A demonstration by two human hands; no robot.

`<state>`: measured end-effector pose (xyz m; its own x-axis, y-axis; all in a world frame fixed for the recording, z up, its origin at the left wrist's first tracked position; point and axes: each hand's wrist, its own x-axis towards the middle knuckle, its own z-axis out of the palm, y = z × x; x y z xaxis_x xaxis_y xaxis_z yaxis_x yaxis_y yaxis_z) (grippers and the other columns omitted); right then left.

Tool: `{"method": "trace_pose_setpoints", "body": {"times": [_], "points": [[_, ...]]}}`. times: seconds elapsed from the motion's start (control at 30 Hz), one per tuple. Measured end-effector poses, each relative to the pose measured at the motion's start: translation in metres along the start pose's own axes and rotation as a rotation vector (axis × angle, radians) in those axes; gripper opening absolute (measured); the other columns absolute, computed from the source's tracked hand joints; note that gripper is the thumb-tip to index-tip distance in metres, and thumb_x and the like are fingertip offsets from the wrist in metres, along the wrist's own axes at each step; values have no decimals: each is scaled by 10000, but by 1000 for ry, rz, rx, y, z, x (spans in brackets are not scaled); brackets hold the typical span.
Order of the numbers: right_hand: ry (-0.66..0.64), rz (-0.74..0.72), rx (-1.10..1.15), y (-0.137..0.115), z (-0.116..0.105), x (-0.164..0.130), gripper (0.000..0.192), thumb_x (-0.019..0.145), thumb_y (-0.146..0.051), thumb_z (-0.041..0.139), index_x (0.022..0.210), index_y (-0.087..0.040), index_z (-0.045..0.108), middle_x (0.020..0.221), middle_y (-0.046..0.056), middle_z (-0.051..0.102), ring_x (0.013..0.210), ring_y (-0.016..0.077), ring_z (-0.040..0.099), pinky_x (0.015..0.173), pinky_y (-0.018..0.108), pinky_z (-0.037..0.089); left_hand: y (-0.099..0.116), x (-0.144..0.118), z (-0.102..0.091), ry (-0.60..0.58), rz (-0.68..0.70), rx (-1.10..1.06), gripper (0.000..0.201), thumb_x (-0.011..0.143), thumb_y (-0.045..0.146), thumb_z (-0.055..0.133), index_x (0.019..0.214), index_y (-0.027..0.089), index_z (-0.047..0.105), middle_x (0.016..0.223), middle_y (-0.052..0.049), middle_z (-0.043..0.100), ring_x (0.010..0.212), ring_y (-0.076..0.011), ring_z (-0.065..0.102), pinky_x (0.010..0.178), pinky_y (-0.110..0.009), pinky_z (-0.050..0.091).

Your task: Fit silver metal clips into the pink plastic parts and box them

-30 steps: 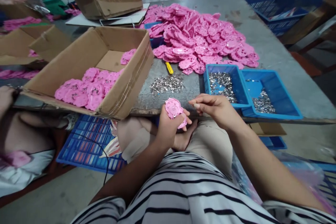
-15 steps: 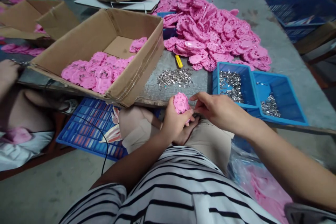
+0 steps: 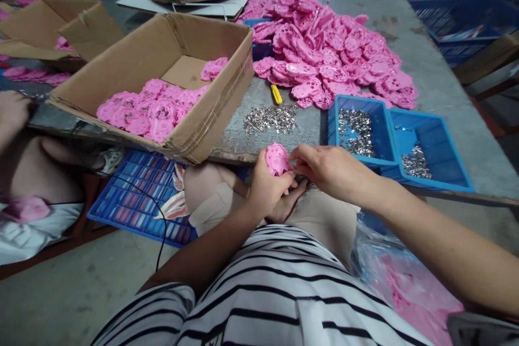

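My left hand [image 3: 265, 186] is closed around a pink moulded plastic piece [image 3: 277, 159] with a scalloped edge, held just off the table's front edge. My right hand [image 3: 324, 167] is at the right rim of that piece, thumb and index finger pinched together; what they hold, if anything, is too small to make out. Small shiny metal parts [image 3: 270, 120] lie loose on the table just beyond my hands. More of them fill part of a blue bin [image 3: 360, 159] and a second blue bin [image 3: 446, 154] to the right.
A cardboard box [image 3: 219, 97] with pink pieces stands at the left. Behind the metal parts rises a large heap of pink pieces [image 3: 324, 54], with a yellow-handled tool [image 3: 276, 94] before it. Another person's hand [image 3: 12, 119] shows at the far left, above a blue crate [image 3: 138, 200].
My right hand has moved slightly left, closer against the pink piece. The piece has turned or shifted a little to the left in my left hand.
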<state>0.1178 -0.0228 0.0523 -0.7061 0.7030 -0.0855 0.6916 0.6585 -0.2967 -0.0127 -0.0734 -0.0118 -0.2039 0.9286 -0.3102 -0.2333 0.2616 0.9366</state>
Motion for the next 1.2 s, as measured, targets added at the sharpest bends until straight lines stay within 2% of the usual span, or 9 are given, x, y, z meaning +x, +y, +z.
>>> {"method": "trace_pose_setpoints", "body": {"times": [0.2,0.3,0.5,0.6,0.67,0.77,0.87,1.0,1.2], "points": [[345,236,661,11,27,-6,98,790,-293,581,815,-199,571,660,1,611,550,132,545,532,254,410,0,3,2,73,100,-23,402,608,96,614,934,212,410,692,73,594,443,-76,571,344,-144,393],[382,332,903,9,45,-9,215,764,-407,612,773,-196,572,647,1,587,546,134,523,515,265,411,-1,5,1,79,94,-2,403,614,111,618,942,217,409,689,72,596,434,-78,561,347,-155,402],[462,247,807,7,52,-8,201,749,-333,644,611,-201,582,731,37,607,723,173,558,683,325,432,0,4,1,25,99,-62,410,614,144,681,925,216,423,673,64,603,449,-94,572,361,-167,412],[535,277,966,8,48,-8,167,714,-320,681,614,-201,619,860,53,618,855,196,578,794,363,449,2,2,0,-129,75,-275,415,687,395,713,944,209,445,698,30,630,496,-116,601,413,-198,456],[566,309,1067,6,47,-10,159,695,-319,707,605,-205,643,925,62,612,1002,229,563,894,399,435,3,1,-1,-199,38,-416,484,749,615,596,963,195,488,756,-27,663,614,-166,659,469,-233,499],[556,318,1153,-3,50,-11,175,681,-320,731,568,-213,650,953,71,597,1177,260,489,992,430,406,5,-2,-1,-143,40,-489,597,836,715,376,1041,185,559,927,-98,693,890,-222,684,607,-269,554],[583,333,1176,-13,56,-10,195,674,-336,734,559,-211,639,1019,78,588,1208,271,478,1031,464,388,8,-4,2,-81,64,-480,653,884,701,248,1175,208,561,1056,-106,685,1066,-218,637,773,-298,557],[686,366,1179,-21,64,-8,175,681,-328,722,595,-205,631,1146,78,567,1153,275,540,1051,495,359,8,-6,7,-112,89,-491,754,869,732,151,1281,218,517,1140,-117,663,1155,-215,594,914,-332,511],[701,358,1186,-23,71,-5,171,716,-305,690,614,-200,600,1161,88,551,1120,261,573,1043,476,380,6,-9,11,-90,53,-510,746,862,739,176,1289,232,516,1183,-109,644,1178,-218,576,974,-342,471]]}}
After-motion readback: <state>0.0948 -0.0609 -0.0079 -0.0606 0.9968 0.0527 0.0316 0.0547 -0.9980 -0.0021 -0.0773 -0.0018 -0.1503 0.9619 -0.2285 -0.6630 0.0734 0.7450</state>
